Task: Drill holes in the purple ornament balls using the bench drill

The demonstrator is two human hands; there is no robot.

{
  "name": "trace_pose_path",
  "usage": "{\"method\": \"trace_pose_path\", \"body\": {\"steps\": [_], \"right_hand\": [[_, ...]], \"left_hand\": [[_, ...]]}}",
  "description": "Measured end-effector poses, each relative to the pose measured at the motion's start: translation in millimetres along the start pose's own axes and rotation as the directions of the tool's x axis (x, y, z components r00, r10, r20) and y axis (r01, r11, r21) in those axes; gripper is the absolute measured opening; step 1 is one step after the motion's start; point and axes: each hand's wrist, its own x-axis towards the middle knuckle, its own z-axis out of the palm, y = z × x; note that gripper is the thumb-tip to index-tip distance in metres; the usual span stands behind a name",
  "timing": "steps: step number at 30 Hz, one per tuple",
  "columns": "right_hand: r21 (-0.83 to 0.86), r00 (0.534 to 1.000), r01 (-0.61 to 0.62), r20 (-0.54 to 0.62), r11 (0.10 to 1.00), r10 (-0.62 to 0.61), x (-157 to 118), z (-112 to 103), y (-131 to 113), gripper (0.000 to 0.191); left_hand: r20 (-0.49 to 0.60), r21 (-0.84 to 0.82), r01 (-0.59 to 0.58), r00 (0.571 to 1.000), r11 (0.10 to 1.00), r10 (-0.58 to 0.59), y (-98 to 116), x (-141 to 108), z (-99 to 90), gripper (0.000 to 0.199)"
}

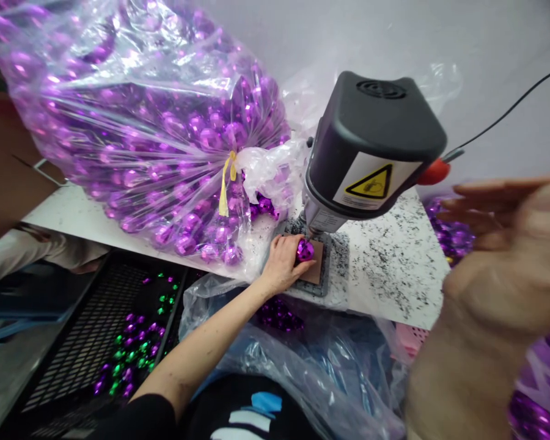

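Observation:
A shiny purple faceted ball [305, 250] is held in the fingers of my left hand [283, 261]. The hand rests over a brown pad [315, 264] on the grey base [326, 282] of a black bench machine [376, 128] that looks like a small drill press. The ball sits directly below its head, and their exact contact is hidden. Large and blurred, my right hand [508, 256] is raised close to the camera at the right. Its fingers look stretched out, with nothing seen in them, near a red knob [434, 173] on the machine's side.
A big clear bag [165, 122] of purple balls, tied with yellow ribbon, covers the table's left. Dark shavings litter the white tabletop [389, 263]. An open plastic bag [339, 354] hangs at the front edge. Purple and green balls lie in a black crate [64, 360]; more purple balls [451, 235] lie right.

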Motion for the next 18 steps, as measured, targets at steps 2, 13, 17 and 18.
{"method": "trace_pose_path", "body": {"steps": [2, 13, 17, 18], "right_hand": [[-0.044, 0.999, 0.029, 0.042, 0.999, -0.027, 12.6, 8.2, 13.3, 0.041], [-0.376, 0.980, 0.017, 0.188, 0.927, 0.058, 30.8, 32.4, 32.0, 0.063], [-0.349, 0.979, -0.021, 0.183, 0.937, 0.090, 29.7, 29.7, 33.7, 0.058], [-0.331, 0.977, -0.032, 0.190, 0.943, 0.100, 29.2, 28.5, 34.0, 0.056]], "left_hand": [[0.000, 0.004, -0.001, 1.000, 1.000, 0.001, 0.3, 0.1, -0.5, 0.052], [0.021, -0.007, 0.008, 1.000, 1.000, -0.008, -0.2, 1.8, -1.3, 0.047], [0.023, -0.026, 0.021, 1.000, 0.999, -0.021, 0.4, 1.0, -1.7, 0.047], [0.025, -0.029, 0.029, 0.999, 0.999, -0.028, 0.9, 0.9, -1.9, 0.047]]}}
